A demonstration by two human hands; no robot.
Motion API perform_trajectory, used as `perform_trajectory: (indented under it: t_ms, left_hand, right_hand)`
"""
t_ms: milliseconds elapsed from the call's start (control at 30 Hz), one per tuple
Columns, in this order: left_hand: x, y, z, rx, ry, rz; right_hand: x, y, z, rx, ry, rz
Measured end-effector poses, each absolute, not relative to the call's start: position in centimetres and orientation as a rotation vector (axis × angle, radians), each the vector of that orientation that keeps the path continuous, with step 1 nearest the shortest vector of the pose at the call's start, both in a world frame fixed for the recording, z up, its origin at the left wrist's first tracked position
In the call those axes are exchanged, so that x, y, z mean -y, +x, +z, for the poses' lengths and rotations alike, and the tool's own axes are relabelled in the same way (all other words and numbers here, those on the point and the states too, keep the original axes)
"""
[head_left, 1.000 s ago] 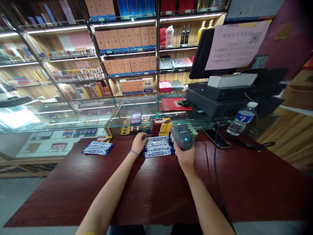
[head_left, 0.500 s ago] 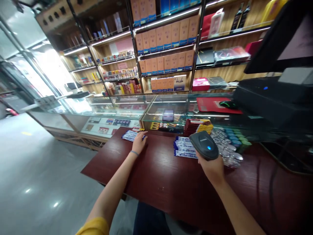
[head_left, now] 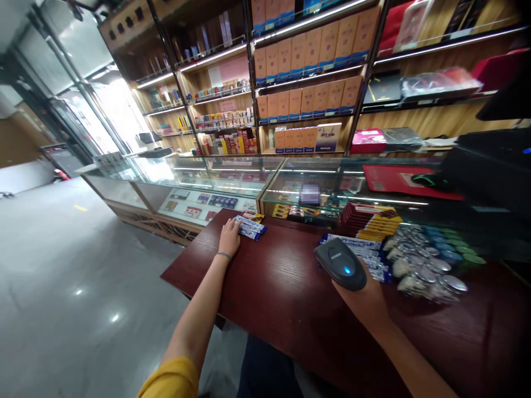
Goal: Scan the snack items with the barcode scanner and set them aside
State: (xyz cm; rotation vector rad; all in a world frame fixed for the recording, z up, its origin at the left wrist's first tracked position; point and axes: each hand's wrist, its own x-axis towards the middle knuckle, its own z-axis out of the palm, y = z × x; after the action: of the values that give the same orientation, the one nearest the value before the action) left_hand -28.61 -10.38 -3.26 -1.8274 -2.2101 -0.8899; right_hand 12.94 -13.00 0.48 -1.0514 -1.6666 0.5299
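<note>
My right hand (head_left: 367,298) is wrapped round the grip of a black barcode scanner (head_left: 341,264) with a lit blue light, held above the table. Behind it lies a row of blue-and-white packets (head_left: 352,243), partly hidden by the scanner and the hand. My left hand (head_left: 230,236) rests on the far left part of the table, fingers stretched out. Its fingertips meet the left end of a smaller group of blue-and-white packets (head_left: 251,228). A yellow-and-red packet (head_left: 254,216) lies just behind that group.
On the dark red table (head_left: 274,293), stacked brown-and-yellow packs (head_left: 367,221) stand beside clear jars with silver lids (head_left: 427,271) and blue and green tubs (head_left: 452,243). A glass display case (head_left: 207,177) runs behind. A red mat (head_left: 390,179) carries a mouse (head_left: 429,181).
My left hand has shifted from the right side of the small packet group to its left end. The scanner has moved slightly nearer to me in my right hand. The view has turned left.
</note>
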Motion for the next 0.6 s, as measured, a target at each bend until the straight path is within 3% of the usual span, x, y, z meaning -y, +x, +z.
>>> perform_trajectory:
  t_ms: [333,600]
  left_hand:
    - [10.7,-28.6,-3.6,2.249,-1.775,-0.790]
    - [11.6,-28.1,-2.7,2.174,-1.687,-1.090]
  right_hand:
    - [13.4,12.8,0.8,1.700,-1.069,0.544]
    - [12.9,13.1,0.3,1.636,-1.090,0.530]
